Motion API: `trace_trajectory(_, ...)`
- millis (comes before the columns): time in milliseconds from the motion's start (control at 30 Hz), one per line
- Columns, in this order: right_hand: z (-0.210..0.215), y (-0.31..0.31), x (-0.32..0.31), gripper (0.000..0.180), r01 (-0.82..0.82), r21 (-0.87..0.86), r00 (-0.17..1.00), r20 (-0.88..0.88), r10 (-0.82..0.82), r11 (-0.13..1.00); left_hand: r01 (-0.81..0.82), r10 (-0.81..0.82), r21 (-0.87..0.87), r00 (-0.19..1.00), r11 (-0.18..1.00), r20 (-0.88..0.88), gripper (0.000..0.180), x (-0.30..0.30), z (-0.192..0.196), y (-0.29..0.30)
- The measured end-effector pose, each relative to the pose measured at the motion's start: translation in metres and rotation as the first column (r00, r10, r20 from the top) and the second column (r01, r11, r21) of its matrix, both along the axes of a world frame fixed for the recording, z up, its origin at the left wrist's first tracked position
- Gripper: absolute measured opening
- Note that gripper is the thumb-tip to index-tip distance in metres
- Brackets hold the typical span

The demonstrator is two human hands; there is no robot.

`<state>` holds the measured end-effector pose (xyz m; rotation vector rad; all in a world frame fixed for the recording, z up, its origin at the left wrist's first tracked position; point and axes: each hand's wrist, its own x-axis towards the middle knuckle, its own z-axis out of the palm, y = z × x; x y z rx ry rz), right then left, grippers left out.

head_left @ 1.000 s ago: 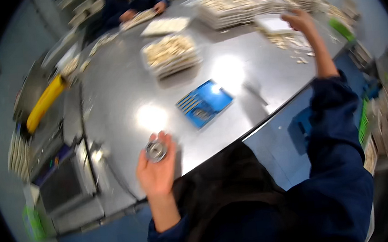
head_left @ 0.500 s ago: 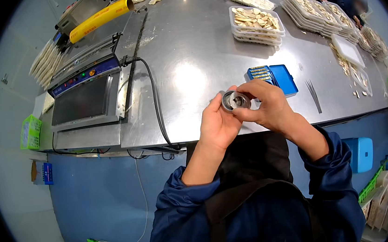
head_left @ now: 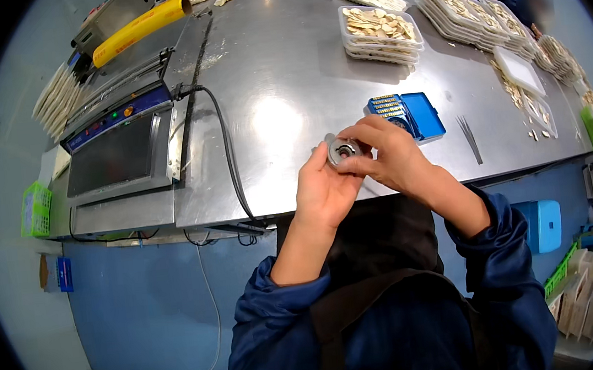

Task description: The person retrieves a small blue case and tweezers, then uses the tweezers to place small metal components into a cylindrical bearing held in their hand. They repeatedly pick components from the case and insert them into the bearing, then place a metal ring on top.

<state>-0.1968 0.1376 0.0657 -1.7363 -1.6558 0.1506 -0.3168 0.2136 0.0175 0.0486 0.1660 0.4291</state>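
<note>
A small round silver metal part [head_left: 342,151] with a hollow, dark-ringed middle is held between my two hands above the table's near side. My left hand [head_left: 322,190] is palm up and cradles it, thumb along its left edge. From the right, my right hand [head_left: 390,154] grips its rim between thumb and fingers. Just beyond that hand lies an open blue case [head_left: 423,116] with rows of small brass-coloured pieces on its left side. Steel tweezers [head_left: 469,140] rest to the right of the case. My fingers hide part of the metal part.
A sealing machine [head_left: 119,156] with a black cable stands left; a yellow roll [head_left: 142,32] lies behind it. Stacked clear trays [head_left: 382,37] of pale slices sit on the steel table [head_left: 267,173]. Co-workers are at the far right. A blue bin [head_left: 544,225] is on the floor.
The view has shifted slightly, so the surroundings sit further left and higher. Both hands still hold the metal part, which shows its hollow middle at a different angle.
</note>
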Motion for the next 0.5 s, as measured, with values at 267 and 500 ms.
trace_trajectory(267,-0.012,0.002,-0.004,0.03,-0.044,0.157,0.995,-0.08,0.057,0.987,-0.026,0.028,-0.097,0.999,0.995,0.016,0.04,-0.013,-0.006,0.008)
trace_trajectory(500,0.017,-0.048,0.055,0.016,0.517,-0.106,0.817,-0.233,-0.527,0.849,-0.209,0.208,-0.145,0.978,0.967,-0.022,0.042,-0.052,0.009,0.03)
